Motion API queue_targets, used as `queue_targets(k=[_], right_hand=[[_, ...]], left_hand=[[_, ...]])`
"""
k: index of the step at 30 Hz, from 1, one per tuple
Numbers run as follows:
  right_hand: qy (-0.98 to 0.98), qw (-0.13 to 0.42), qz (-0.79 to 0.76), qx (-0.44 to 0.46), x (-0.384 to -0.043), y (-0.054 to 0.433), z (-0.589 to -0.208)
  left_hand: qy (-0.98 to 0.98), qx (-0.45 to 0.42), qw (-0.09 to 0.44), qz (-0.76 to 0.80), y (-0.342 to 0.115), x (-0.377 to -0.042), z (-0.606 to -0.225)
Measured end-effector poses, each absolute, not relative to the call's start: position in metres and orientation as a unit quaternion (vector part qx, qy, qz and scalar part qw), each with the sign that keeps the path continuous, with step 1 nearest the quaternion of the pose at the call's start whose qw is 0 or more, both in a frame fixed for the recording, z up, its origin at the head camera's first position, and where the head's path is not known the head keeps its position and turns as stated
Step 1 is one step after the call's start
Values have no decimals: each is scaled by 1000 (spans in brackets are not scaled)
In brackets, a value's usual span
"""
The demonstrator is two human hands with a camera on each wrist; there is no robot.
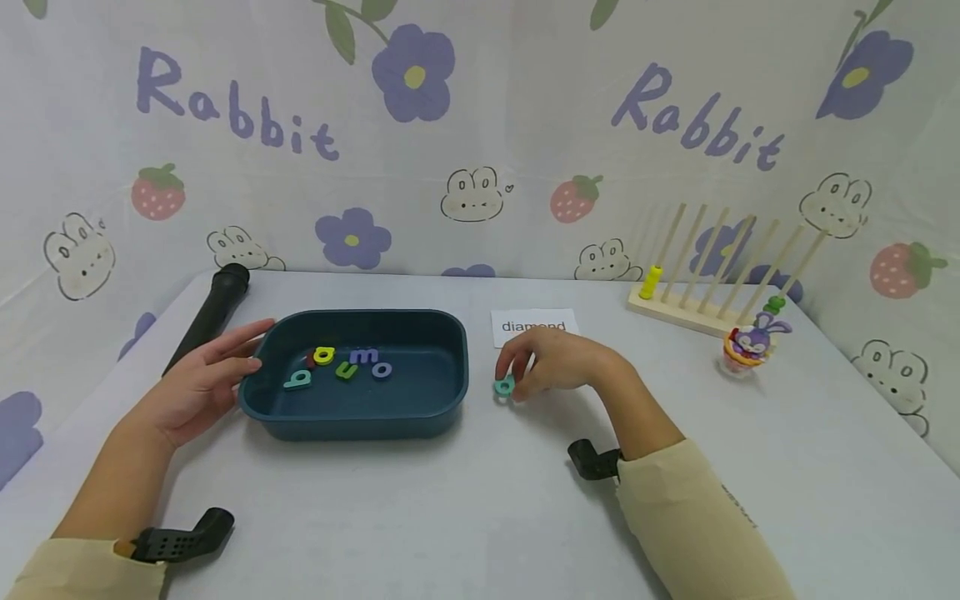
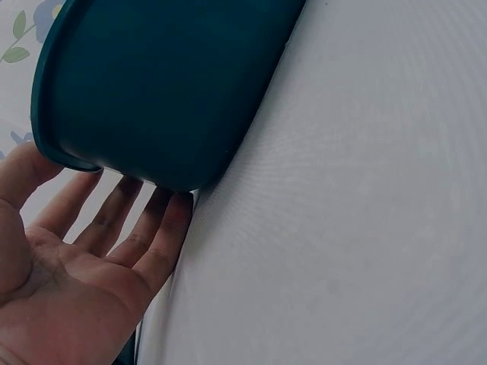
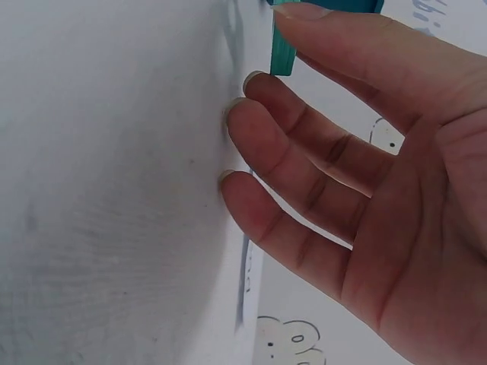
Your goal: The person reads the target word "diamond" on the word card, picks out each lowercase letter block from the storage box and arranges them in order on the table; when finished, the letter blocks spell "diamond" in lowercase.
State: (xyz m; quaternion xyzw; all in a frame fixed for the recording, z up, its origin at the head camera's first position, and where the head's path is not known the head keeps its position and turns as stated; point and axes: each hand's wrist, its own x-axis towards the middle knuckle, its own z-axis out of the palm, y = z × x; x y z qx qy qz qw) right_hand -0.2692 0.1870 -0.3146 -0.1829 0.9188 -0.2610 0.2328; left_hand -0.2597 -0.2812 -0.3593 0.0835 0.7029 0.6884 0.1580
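In the head view my right hand (image 1: 558,362) pinches a small teal letter (image 1: 504,386) between thumb and index finger, just over the white table. The right wrist view shows the teal letter (image 3: 283,49) edge-on, so its shape is hard to read there. Behind that hand lies a white word card (image 1: 517,321) printed "diamond", partly covered. My left hand (image 1: 202,387) touches the left end of a dark teal tray (image 1: 352,429), its fairly straight fingers on the outer wall and thumb at the rim. Inside lie several coloured letters, among them a purple m (image 1: 364,356) and a yellow letter (image 1: 324,355).
A black microphone-like stick (image 1: 217,304) lies behind the left hand. At the back right stands a wooden peg rack (image 1: 690,314) with yellow and green beads. In front of it sits a small purple rabbit figure in a cup (image 1: 746,346). A printed cloth hangs behind.
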Motion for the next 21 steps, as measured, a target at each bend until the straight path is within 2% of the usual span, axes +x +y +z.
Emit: queue_targets(k=[21], right_hand=[[922,228,-266,-168,-265,182,-322]], left_hand=[[701,85,165,689,-283,-260,-360]])
